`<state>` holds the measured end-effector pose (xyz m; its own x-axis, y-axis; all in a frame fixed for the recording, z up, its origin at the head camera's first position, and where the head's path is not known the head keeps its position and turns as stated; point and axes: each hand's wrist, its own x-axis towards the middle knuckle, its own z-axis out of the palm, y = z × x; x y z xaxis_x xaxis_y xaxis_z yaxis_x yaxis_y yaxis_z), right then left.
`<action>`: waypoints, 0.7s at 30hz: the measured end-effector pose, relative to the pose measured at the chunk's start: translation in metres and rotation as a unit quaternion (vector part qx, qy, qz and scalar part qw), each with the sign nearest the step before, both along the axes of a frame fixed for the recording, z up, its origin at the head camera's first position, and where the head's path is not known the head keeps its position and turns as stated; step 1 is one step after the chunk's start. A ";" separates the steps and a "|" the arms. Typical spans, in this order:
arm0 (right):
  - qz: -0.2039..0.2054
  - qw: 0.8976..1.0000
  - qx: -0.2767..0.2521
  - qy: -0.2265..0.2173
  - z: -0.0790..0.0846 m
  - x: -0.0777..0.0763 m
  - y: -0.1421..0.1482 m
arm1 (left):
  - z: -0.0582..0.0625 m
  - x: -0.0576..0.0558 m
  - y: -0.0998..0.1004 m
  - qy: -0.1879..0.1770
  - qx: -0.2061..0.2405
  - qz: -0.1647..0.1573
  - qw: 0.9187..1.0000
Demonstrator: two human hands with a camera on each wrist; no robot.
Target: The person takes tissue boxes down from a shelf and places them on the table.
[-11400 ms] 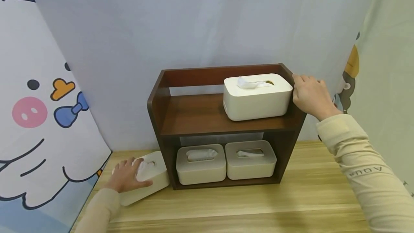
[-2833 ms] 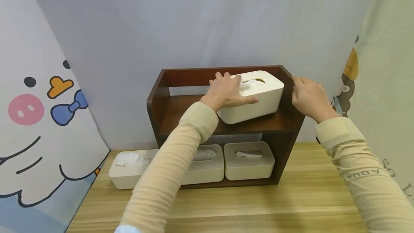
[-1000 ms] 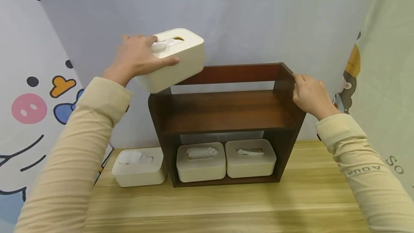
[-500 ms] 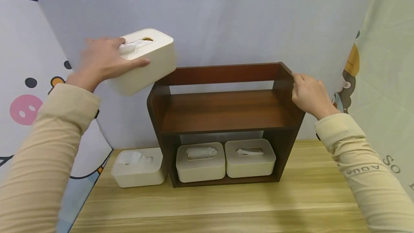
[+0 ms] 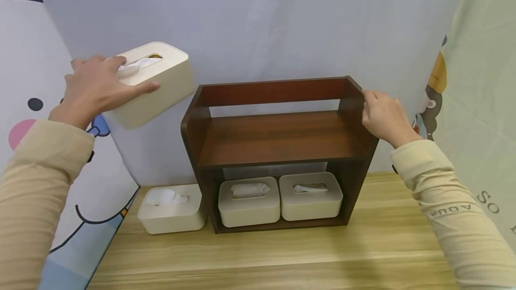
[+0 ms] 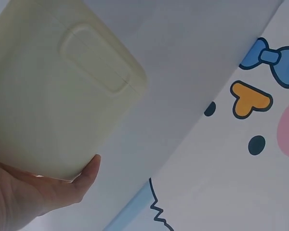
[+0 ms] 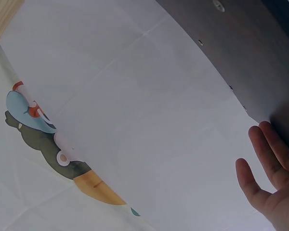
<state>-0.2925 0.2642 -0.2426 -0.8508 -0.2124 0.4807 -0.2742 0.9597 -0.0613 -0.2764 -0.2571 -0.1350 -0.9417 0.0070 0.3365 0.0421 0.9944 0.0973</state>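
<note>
My left hand (image 5: 96,85) grips an off-white tissue box (image 5: 161,85) from above at its near-left end, holding it tilted in the air left of the brown wooden shelf (image 5: 278,140). A white tissue (image 5: 136,67) shows in the slot of its lid. In the left wrist view the underside of the box (image 6: 53,91) fills the upper left, with one finger (image 6: 90,175) against its edge. My right hand (image 5: 384,117) holds the top of the shelf's right side panel. The right wrist view shows fingers (image 7: 269,154) at the outer face of that panel; the thumb is hidden.
Two more tissue boxes, a left one (image 5: 249,207) and a right one (image 5: 312,202), sit side by side on the bottom level. Another box (image 5: 171,211) stands on the wooden table (image 5: 282,254), left of the shelf. Printed cloth hangs behind and on both sides.
The held tissue box came off the shelf's upper level, went up and left, and over the last half second moved further left and slightly down. My right hand stays on the shelf.
</note>
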 end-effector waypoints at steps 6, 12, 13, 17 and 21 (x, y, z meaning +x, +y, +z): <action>-0.002 1.000 0.000 0.000 0.000 0.000 0.000 | -0.009 0.004 -0.013 0.007 0.004 -0.002 1.000; 0.000 1.000 0.004 0.013 -0.001 0.000 -0.001 | -0.025 0.009 -0.023 0.008 0.010 -0.008 1.000; 0.001 1.000 0.004 0.014 -0.002 0.000 -0.001 | -0.028 0.010 -0.024 0.008 0.012 -0.009 1.000; 0.001 1.000 0.002 0.009 -0.002 0.000 -0.001 | -0.038 0.012 -0.029 0.014 0.010 -0.015 1.000; 0.000 1.000 -0.001 0.003 -0.001 0.000 0.000 | -0.052 0.017 -0.034 0.021 0.006 -0.017 1.000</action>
